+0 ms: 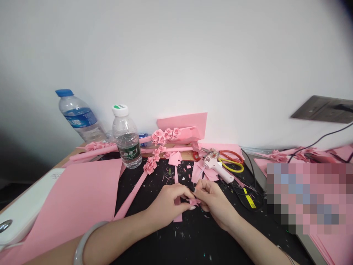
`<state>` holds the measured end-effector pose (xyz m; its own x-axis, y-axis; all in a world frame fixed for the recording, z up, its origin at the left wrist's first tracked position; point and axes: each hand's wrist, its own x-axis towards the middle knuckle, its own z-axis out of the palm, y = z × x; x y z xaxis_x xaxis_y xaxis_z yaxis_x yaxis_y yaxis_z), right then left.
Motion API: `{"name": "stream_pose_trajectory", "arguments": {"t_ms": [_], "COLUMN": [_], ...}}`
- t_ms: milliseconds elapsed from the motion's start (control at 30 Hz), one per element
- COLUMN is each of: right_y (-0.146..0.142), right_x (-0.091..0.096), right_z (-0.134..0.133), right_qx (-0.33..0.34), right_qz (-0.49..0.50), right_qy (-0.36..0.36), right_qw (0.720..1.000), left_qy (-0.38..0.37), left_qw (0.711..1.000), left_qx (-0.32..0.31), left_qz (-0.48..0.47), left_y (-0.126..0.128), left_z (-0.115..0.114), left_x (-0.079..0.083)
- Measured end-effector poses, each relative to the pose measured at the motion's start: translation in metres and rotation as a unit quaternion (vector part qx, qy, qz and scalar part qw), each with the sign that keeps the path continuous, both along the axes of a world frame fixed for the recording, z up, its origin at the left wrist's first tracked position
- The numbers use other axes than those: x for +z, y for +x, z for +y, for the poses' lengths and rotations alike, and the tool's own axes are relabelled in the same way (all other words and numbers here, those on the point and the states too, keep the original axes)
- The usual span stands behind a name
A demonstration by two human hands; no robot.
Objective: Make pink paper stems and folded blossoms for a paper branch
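Observation:
Between my fingertips is a small folded piece of pink paper (193, 202). My left hand (171, 202) pinches it from the left, thumb below and fingers above. From the right, my right hand (213, 200) closes thumb and forefinger on it. Under my left hand a pink paper strip (178, 217) lies on the black mat (176, 246). Just beyond my right hand rests a white glue gun (217, 167) among pink paper scraps. To the left, a rolled pink paper stem (135, 191) carries a cluster of folded pink paper flowers (150, 165).
A green-labelled bottle (128, 143) stands upright at the mat's back left, and a blue-capped bottle (79, 117) leans near the wall. Scissors with red and yellow handles (233, 166) lie behind the glue gun. Large pink sheets (82, 191) cover the left side. A black cable (252, 176) runs at right.

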<state>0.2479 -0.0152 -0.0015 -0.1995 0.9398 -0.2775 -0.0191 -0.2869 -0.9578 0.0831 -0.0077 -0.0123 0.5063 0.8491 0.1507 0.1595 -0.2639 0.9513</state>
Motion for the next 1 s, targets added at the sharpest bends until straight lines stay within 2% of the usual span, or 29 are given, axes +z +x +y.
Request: {"name": "stream_pose_trajectory", "arguments": {"t_ms": [100, 200, 300, 400, 500, 700, 800, 1000], "right_y": [0.003, 0.007, 0.009, 0.009, 0.009, 0.010, 0.009, 0.005], "right_x": [-0.003, -0.002, 0.001, 0.004, 0.003, 0.001, 0.002, 0.002], "right_z": [0.002, 0.003, 0.000, -0.002, -0.001, 0.001, -0.001, -0.004], "right_qx": [-0.052, -0.070, -0.051, -0.010, -0.005, -0.018, -0.024, 0.011], "right_qz": [-0.004, -0.081, -0.203, -0.281, -0.306, -0.317, -0.322, -0.343], "right_qy": [0.061, 0.175, 0.310, 0.380, 0.394, 0.387, 0.389, 0.420], "right_qw": [0.997, 0.979, 0.927, 0.881, 0.866, 0.866, 0.863, 0.840], "left_qy": [-0.112, -0.153, -0.167, -0.177, -0.197, -0.235, -0.242, -0.228], "left_qw": [0.988, 0.972, 0.966, 0.963, 0.958, 0.954, 0.952, 0.955], "left_qx": [0.034, 0.049, 0.050, 0.050, 0.039, 0.034, 0.045, 0.042], "left_qz": [-0.096, -0.172, -0.191, -0.197, -0.205, -0.182, -0.184, -0.182], "left_y": [0.000, -0.001, -0.001, 0.000, 0.000, -0.001, -0.001, -0.001], "left_z": [0.004, 0.009, 0.011, 0.010, 0.009, 0.010, 0.012, 0.011], "left_x": [-0.003, -0.004, -0.002, 0.000, 0.002, 0.003, 0.003, 0.000]}}
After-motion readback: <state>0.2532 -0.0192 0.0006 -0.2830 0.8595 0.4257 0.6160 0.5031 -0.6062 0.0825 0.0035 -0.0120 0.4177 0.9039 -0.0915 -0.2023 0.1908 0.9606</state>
